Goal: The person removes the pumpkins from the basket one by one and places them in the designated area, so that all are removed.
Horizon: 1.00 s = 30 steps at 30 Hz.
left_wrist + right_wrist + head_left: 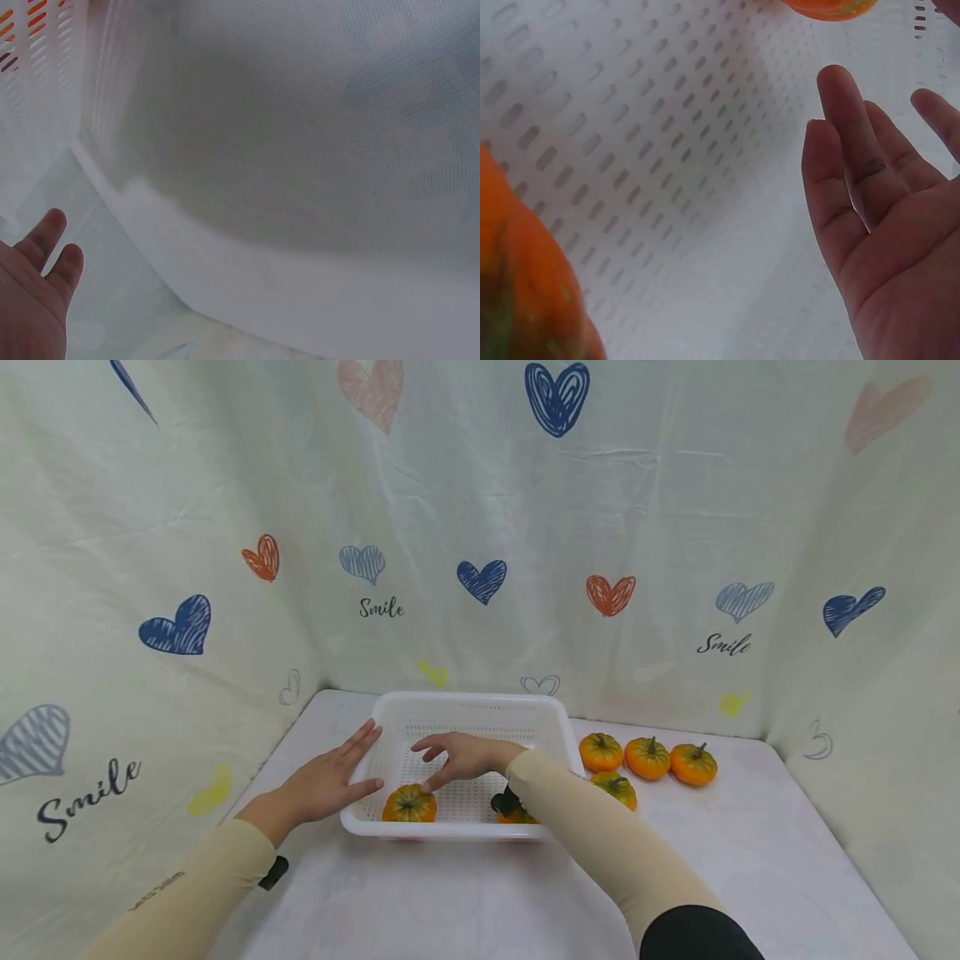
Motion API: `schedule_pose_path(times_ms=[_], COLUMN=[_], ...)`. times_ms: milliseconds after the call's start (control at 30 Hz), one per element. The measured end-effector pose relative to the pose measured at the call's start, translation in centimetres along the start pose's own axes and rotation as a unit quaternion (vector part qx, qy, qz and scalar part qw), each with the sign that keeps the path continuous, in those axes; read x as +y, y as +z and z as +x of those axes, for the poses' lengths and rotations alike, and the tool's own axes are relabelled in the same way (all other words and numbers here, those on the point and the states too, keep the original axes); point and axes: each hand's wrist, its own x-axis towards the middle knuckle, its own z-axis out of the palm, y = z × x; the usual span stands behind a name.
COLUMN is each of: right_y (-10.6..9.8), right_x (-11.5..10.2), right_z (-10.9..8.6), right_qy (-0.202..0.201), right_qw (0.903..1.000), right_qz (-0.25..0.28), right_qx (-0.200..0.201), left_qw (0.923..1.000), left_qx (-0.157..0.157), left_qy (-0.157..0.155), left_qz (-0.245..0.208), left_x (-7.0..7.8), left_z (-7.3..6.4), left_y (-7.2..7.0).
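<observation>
Perforated white plastic basket [457,832], touched at its left edge by the spread, empty left hand [318,785]; ribbed pumpkin [409,805] seen inside, near-left corner, beside the loose-fingered, empty right hand [471,755]; second pumpkin [517,817] partly blocked by the right sleeve [607,843].

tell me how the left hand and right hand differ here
The left hand is at the left rim of the basket; the right hand is over its floor, near a pumpkin. The left hand's fingers look straight, the right hand's slightly bent. Both hands hold nothing.
</observation>
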Motion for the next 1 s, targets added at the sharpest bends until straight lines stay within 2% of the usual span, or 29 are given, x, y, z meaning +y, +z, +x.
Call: schedule_pose_path(times_ms=[233, 567, 833, 1000], right_y=[0.9, 1.2, 1.5, 1.6], right_x=[0.3, 0.5, 0.2, 0.3], right_z=[0.0, 0.0, 0.1, 0.3], right_qy=[-0.018, -0.021, -0.025, -0.026], right_qw=[0.9990, 0.9954, 0.9948, 0.9961], right_qz=[0.014, 0.023, 0.022, 0.016], right_qx=[-0.040, -0.090, -0.097, -0.083], left_qw=[1.0000, 1.0000, 0.9999, 0.9999], left_qx=[0.000, -0.003, -0.008, -0.010], left_qy=[-0.001, -0.003, -0.011, -0.011], left_qz=[-0.002, -0.002, -0.005, -0.005], left_x=[0.2, -0.2, 0.1, 0.4], left_z=[0.0, 0.2, 0.1, 0.0], left_y=[-0.2, 0.2, 0.0, -0.1])
